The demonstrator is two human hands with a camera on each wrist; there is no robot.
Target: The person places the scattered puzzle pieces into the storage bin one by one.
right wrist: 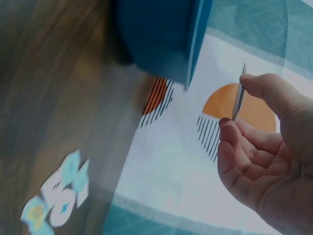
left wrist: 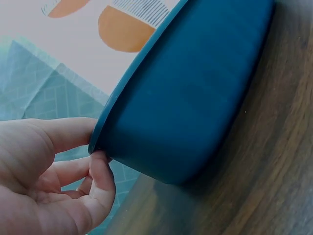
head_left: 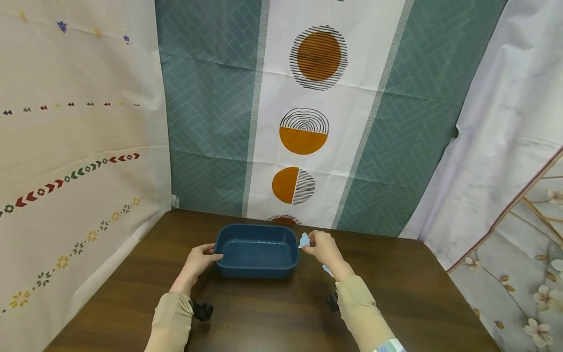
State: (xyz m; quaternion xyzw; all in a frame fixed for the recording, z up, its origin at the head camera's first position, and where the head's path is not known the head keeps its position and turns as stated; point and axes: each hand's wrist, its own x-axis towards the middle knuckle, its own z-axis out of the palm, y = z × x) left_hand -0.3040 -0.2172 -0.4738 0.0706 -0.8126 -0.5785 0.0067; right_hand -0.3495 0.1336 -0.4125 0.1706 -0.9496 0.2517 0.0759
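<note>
A dark blue rectangular plastic tub sits on the table, its inside bare in the head view. At the tub's left end, my left hand pinches the rim between thumb and fingers; the left wrist view shows this grip on the tub up close. Just beyond the right rim, my right hand holds a small light blue flat cutout above the table. Seen edge-on in the right wrist view, the thin cutout is pinched between thumb and fingertips.
Several flat paper-like cutouts, white and light blue, lie in a loose heap on the brown wooden table, partly hidden by my right forearm in the head view. Patterned cloths hang behind the table and at both sides.
</note>
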